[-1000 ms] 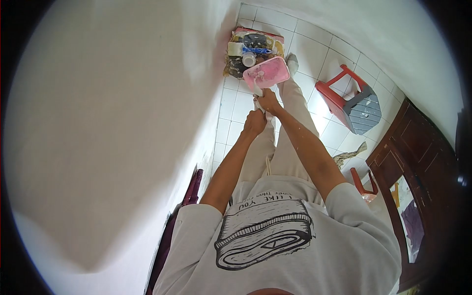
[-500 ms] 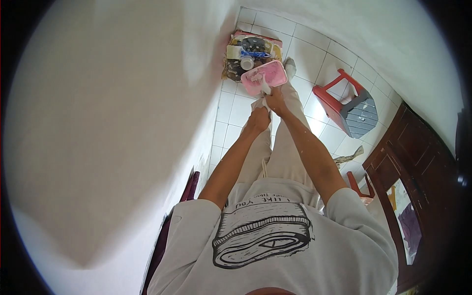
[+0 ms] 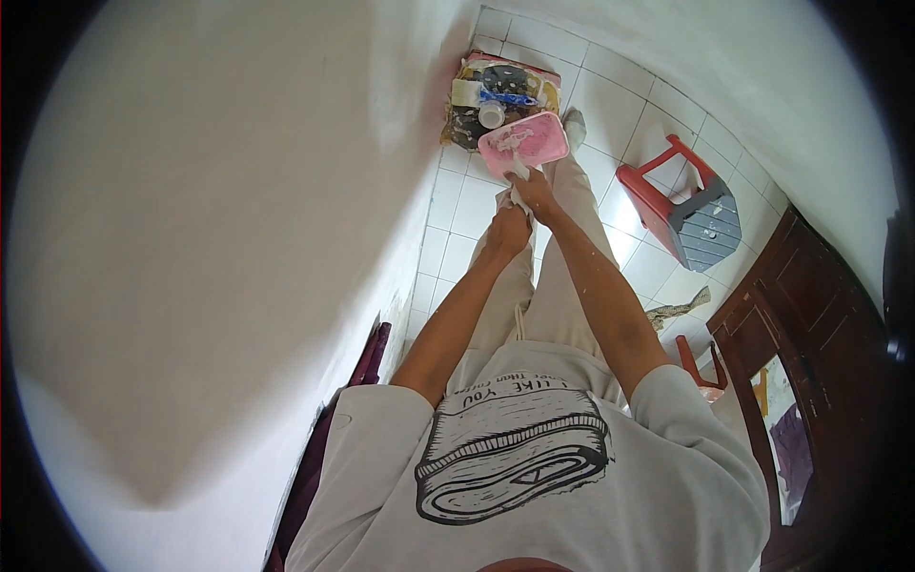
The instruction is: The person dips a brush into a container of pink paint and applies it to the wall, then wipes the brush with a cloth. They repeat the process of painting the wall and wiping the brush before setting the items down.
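My right hand (image 3: 537, 193) is closed on a pale, limp-looking piece (image 3: 519, 169), which sticks up past the fingers towards the pink tray. I cannot tell whether it is cloth or plastic. Just below and to the left, my left hand (image 3: 511, 229) is a fist, with the lower end of the same pale piece running down to it between the hands. Beyond both hands is the pink rectangular tray (image 3: 545, 143), smeared with white paste. The tray overlaps a stained, paint-spattered pack (image 3: 459, 129) on the floor.
On the pack are a paint roller with a blue handle (image 3: 510, 97) and a white round container (image 3: 491, 115). A red and grey stool (image 3: 705, 224) lies tipped on the tiles (image 3: 610, 105). The white wall (image 3: 238, 238) rises at left; a brown wooden door (image 3: 810, 276) stands at right.
The view has shifted slightly, so the tray, pack and stool sit a little farther right. Both hands stay close together with the pale piece between them.
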The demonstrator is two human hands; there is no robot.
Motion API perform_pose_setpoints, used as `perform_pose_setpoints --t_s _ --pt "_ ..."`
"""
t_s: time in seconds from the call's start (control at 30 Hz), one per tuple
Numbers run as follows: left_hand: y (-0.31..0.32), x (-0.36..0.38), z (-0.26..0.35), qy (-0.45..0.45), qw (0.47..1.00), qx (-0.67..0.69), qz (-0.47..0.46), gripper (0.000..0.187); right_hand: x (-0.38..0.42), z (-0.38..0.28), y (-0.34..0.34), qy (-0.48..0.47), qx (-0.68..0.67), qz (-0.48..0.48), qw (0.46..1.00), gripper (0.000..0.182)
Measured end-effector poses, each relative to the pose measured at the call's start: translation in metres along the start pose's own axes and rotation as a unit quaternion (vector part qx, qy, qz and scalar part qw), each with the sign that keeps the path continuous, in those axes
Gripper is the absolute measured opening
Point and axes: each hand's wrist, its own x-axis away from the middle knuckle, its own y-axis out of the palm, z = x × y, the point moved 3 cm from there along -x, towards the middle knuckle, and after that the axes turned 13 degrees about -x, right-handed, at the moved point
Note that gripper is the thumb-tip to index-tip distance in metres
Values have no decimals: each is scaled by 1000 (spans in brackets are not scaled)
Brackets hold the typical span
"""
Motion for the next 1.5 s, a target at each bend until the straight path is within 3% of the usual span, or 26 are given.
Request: perform_pose_setpoints --t_s 0.07,0.23,0.3,0.63,0.73,0.97,1.03,1.2,1.37,1.5 --pt "-3 1 -2 1 1000 0 29 25 -16 12 -1 -2 15 2 1000 46" --pt "-6 4 -1 -10 999 21 -37 26 -45 49 1 -55 47 4 997 50" --pt "-5 5 -2 -16 999 28 -37 25 -45 50 3 -59 115 28 991 50" --pt "-1 10 -11 -45 997 35 -43 24 -33 38 14 -29 128 2 991 47" --pt "-9 9 -8 -36 997 29 -57 24 -31 31 13 -70 185 47 979 39" --pt "2 -18 4 16 997 5 -75 25 -64 29 -15 -75 216 33 973 53" --pt "10 -24 13 38 999 2 -36 25 -59 11 -24 -69 257 -10 964 53" --pt "11 -38 33 30 999 17 -26 26 -60 -20 -37 -55 302 -7 952 50" --pt "11 -39 21 37 999 23 10 28 -59 -27 -18 -117 384 -16 916 41" --pt "3 -32 0 12 999 32 16 30 -64 -21 9 -151 349 -58 923 40"
